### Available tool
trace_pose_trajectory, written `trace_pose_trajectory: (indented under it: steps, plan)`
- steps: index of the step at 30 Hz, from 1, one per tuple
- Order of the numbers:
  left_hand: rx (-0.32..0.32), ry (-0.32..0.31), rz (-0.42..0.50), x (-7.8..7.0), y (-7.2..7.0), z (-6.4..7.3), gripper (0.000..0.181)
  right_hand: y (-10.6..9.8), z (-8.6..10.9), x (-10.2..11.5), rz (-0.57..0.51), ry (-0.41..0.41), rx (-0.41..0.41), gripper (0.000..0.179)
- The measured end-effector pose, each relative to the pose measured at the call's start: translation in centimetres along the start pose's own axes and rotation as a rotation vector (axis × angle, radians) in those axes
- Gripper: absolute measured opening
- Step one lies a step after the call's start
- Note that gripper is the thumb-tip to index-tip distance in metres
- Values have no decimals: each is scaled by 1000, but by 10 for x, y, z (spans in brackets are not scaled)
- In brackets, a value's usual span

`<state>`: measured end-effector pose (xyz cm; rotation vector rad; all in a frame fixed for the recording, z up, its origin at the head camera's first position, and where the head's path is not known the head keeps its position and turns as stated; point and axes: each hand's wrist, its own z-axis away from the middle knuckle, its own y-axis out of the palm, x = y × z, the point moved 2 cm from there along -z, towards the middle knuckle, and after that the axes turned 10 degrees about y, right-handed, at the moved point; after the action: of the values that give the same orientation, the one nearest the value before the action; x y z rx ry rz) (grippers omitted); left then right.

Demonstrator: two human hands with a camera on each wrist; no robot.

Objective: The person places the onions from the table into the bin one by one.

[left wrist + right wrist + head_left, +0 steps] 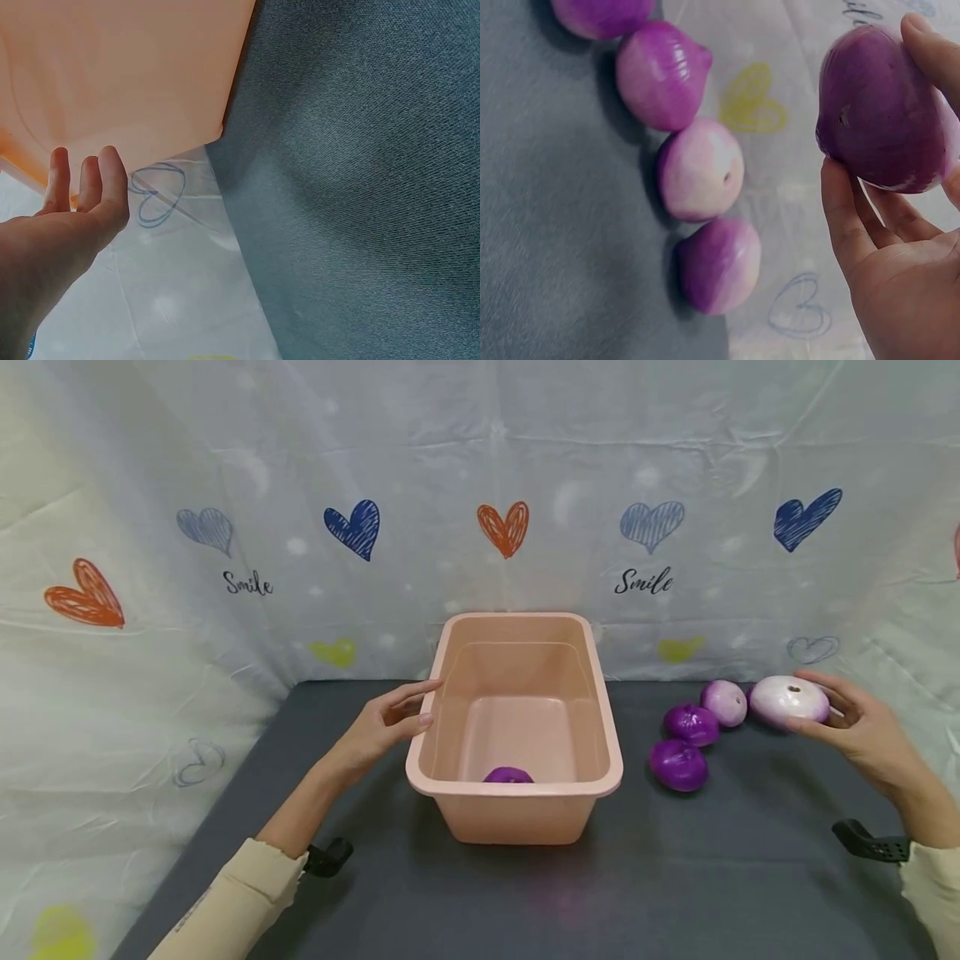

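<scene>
My left hand (386, 720) is at the left rim of a peach plastic tub (517, 788), its fingertips at the edge. In the left wrist view its loosely bent fingers (112, 191) lie beside the tub's wall (127, 75). A purple onion (508, 775) sits inside the tub at the near end, partly hidden by the front rim. At the table's right, my right hand (870, 727) holds a large white-and-purple onion (789, 701) between thumb and fingers. In the right wrist view this onion (881, 109) is raised off the table.
Several more onions rest between the tub and my right hand, among them a purple one (678, 765), another purple one (691, 725) and a paler one (723, 702). A dark cloth (675, 877) covers the table. Behind hangs a white curtain (435, 460) printed with hearts.
</scene>
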<state>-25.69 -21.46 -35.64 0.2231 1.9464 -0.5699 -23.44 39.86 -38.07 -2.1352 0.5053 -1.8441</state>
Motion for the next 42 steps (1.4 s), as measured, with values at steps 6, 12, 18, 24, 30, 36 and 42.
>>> trace_pose_trajectory:
  steps: [6,12,18,24,30,36,42]
  plan:
    - [-3,-21,-2,-1,-1,3,57,8,-7,12,22,-4,-3,68]
    - [-16,-44,-14,-1,-1,1,57,16,-11,29,-111,-54,95,66]
    - [-17,-40,-23,0,-1,0,56,25,-17,44,-204,-57,157,66]
    - [-10,-51,-12,-1,-3,-1,57,37,-28,62,-182,-88,194,66]
    - [-10,-66,3,-3,-4,-1,57,51,-38,84,-121,-98,204,65]
    - [-11,-80,-6,-3,-4,-2,57,68,-46,102,-122,-147,215,65]
    - [-6,-102,-43,-6,-6,-4,57,82,-51,122,-139,-158,256,66]
